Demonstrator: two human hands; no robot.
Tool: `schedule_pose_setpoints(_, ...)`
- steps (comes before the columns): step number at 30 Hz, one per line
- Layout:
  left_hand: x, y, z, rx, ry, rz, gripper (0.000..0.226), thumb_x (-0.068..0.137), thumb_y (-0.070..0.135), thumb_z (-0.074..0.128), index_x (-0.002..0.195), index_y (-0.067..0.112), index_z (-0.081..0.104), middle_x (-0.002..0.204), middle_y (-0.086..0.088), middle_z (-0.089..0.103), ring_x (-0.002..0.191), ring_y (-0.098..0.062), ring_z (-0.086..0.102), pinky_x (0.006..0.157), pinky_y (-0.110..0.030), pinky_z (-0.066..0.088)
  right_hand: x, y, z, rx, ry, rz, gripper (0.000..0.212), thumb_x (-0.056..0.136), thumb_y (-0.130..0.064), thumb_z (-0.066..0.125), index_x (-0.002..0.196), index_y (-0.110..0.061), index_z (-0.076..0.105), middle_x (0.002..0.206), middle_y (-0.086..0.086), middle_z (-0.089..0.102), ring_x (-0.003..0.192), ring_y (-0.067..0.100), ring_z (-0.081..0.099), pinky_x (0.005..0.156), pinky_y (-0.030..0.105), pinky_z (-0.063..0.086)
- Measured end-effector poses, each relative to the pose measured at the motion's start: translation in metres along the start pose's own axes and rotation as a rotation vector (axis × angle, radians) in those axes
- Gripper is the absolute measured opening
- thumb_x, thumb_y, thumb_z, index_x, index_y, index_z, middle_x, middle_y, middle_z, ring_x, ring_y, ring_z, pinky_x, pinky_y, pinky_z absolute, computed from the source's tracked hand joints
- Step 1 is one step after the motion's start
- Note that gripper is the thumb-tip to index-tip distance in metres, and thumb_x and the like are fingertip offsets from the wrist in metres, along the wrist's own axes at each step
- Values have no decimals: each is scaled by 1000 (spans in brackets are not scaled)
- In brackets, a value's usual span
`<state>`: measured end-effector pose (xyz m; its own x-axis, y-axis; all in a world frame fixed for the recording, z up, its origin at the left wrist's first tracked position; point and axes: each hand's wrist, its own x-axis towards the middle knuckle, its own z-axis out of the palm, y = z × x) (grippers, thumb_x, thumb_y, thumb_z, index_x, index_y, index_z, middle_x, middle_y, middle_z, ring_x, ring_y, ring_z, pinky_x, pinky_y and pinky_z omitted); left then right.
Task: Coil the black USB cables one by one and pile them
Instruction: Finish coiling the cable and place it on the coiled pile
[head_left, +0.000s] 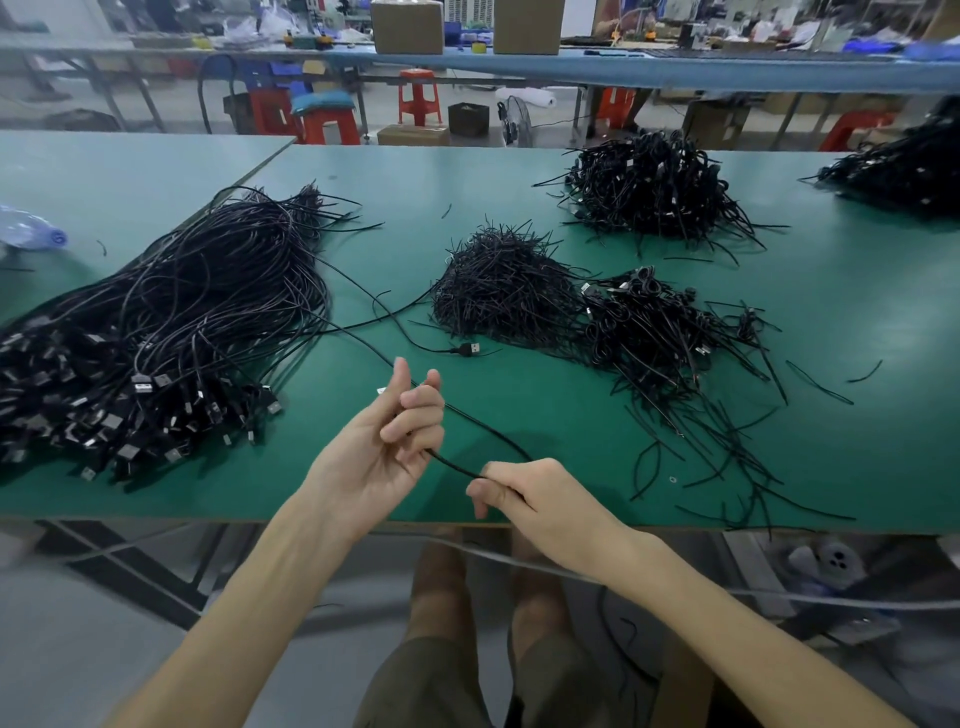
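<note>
Cable (457, 465) runs between both hands just above the near edge of the green surface (519, 171). Taking the left hand (384, 447) as the landmark: its fingers (415, 423) are curled around the black strand, thumb raised, and the right hand (530, 493), just beside it toward the person, pinches the same strand between thumb and forefinger. Beyond the left hand the strand trails off toward the loose heap of uncoiled cables (171, 322) on its far left side. Farther off to its right lies the pile of coiled cables (644, 322).

The strand looks thin, light and limp, likely smooth enough to slip, so loops would probably spring open unless pinched firmly. Best held close to where each loop closes, not at the plug.
</note>
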<state>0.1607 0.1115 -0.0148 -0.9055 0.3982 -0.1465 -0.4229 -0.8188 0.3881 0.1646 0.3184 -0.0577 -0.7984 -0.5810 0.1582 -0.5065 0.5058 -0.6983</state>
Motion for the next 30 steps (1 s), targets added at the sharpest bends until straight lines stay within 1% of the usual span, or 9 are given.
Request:
schedule_pose_setpoints(5, -8, 0, 3, 359, 3, 118, 48, 102, 50, 42, 101, 11, 70, 71, 9, 51, 54, -9, 45, 56, -21, 44, 1, 2, -1, 73, -18, 50, 46, 101, -57, 46, 80, -22, 67, 53, -16, 50, 47, 8, 41, 51, 18, 29)
schedule_pose_setpoints(10, -30, -5, 15, 1405, -253, -48, 50, 107, 47, 36, 86, 14, 68, 55, -2, 60, 39, -15, 45, 45, -22, 40, 19, -5, -37, -231, -106, 89, 68, 83, -80, 45, 64, -15, 54, 55, 1, 54, 50, 14, 44, 50, 30, 33)
schedule_pose_setpoints(12, -28, -16, 16, 1836, -226, -85, 39, 105, 44, 45, 77, 27, 66, 58, 0, 66, 45, -8, 52, 51, -16, 41, 26, -8, -49, -252, -44, 115, 61, 86, -72, 56, 58, -17, 50, 55, -1, 55, 50, 14, 44, 52, 30, 33)
schedule_pose_setpoints(14, -24, -23, 12, 2006, -171, -47, 36, 103, 46, 48, 71, 39, 62, 60, 15, 66, 52, 2, 54, 56, -11, 39, 29, -14, -53, -142, -2, 113, 55, 91, -62, 61, 55, -21, 52, 52, -6, 55, 47, 8, 41, 54, 27, 34)
schedule_pose_setpoints(19, -18, -23, 7, 1790, -98, 215, 28, 102, 44, 40, 96, 39, 67, 89, 15, 72, 83, -2, 64, 83, -28, 51, 20, -31, -39, 322, 65, 58, 52, 100, -50, 49, 62, -17, 57, 47, -7, 45, 46, 8, 40, 53, 17, 34)
schedule_pose_setpoints(22, -18, -28, 3, 1579, -145, 260, 36, 105, 36, 36, 99, 20, 67, 95, 4, 73, 91, -15, 65, 89, -35, 52, 15, -42, -31, 351, 132, 24, 53, 101, -50, 45, 65, -13, 56, 48, -5, 49, 48, 10, 44, 55, 19, 37)
schedule_pose_setpoints(26, -14, -33, -3, 1055, -111, 198, 57, 106, 43, 28, 138, 2, 53, 142, -5, 61, 134, -16, 54, 115, -27, 38, 12, -53, -25, 340, 192, -54, 42, 104, -41, 47, 66, -25, 57, 50, -14, 47, 48, 4, 41, 54, 18, 35)
schedule_pose_setpoints(28, -10, -30, 4, 816, -119, 215, 61, 106, 46, 22, 149, 8, 42, 150, -2, 53, 140, -16, 49, 115, -26, 38, 9, -54, -12, 319, 133, -67, 41, 106, -37, 49, 72, -18, 61, 51, -10, 45, 47, 6, 38, 53, 19, 33)
schedule_pose_setpoints(30, -9, -19, 11, 625, -107, 286, 60, 106, 44, 21, 142, 6, 51, 139, -2, 63, 123, -12, 62, 100, -23, 51, 7, -51, -1, 278, 80, -70, 42, 106, -39, 49, 74, -16, 62, 51, -9, 44, 48, 8, 40, 54, 17, 32)
